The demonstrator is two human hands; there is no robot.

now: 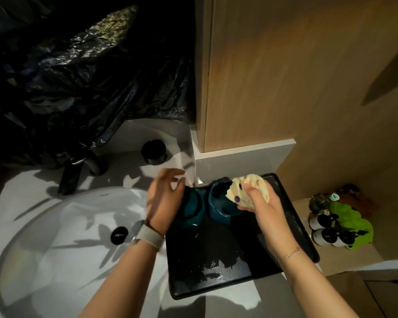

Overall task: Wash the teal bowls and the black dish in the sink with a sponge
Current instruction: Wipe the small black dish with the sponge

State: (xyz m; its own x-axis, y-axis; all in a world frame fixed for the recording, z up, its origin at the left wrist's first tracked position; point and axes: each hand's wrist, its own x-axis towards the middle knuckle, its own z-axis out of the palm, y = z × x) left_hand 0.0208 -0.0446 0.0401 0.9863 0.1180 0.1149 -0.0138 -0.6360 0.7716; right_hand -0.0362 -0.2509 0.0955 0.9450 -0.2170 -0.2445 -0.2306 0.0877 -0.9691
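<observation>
Two teal bowls stand side by side at the far end of a wet black tray [216, 267] lying on the counter right of the sink: the left bowl [193, 207] and the right bowl [218, 205]. My right hand [260, 203] grips a crumpled pale yellow sponge cloth [246, 187] just over the right bowl's rim. My left hand [164, 198] hovers over the left bowl with loosely bent fingers, holding nothing I can see. It hides part of that bowl. A watch sits on the left wrist.
The white round sink [62, 230] with a black drain plug [119, 235] lies at the left, a black faucet [71, 173] behind it. A black cup [154, 152] stands on the counter. Black plastic sheeting hangs above. A wooden cabinet rises behind the tray. Small bottles and green cloth [345, 221] sit at right.
</observation>
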